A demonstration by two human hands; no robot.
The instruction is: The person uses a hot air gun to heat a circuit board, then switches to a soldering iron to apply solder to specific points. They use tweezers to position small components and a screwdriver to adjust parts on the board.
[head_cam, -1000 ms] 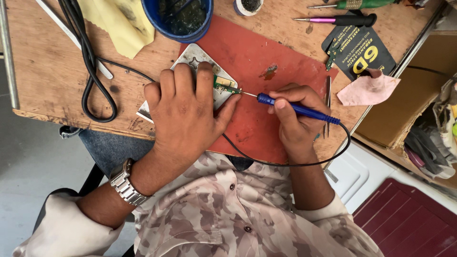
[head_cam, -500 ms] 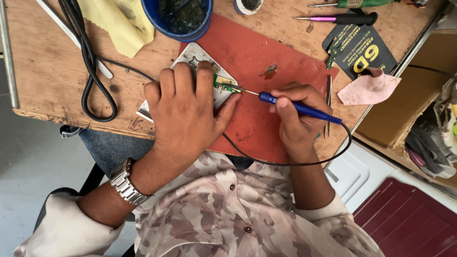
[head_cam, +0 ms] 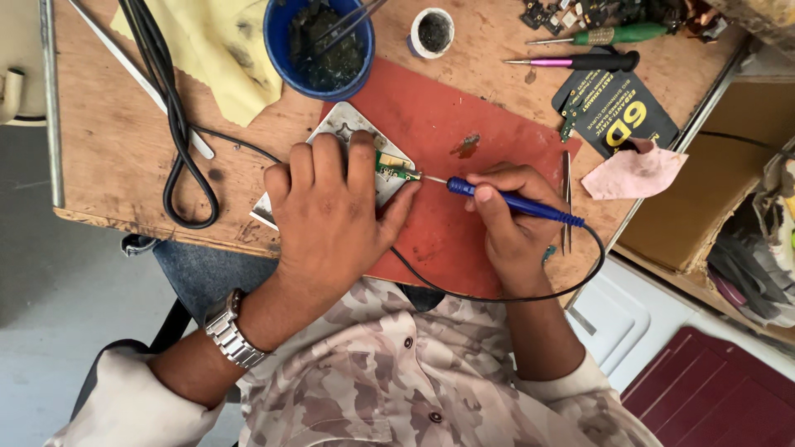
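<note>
On the red mat [head_cam: 489,124], the left hand [head_cam: 331,215] presses flat on the metal plate [head_cam: 348,124] carrying the small green board [head_cam: 396,170]; the right hand [head_cam: 509,219] pinches the blue soldering iron [head_cam: 513,203], its tip touching the board. Best kept steady and brief.

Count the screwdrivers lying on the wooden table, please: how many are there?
2. A green-handled screwdriver lies at the table's far right edge, and a black and pink one lies just below it, nearer the person. More may be hidden among the parts clutter.

Right hand [head_cam: 509,223] holds soldering iron [head_cam: 513,203].
</note>
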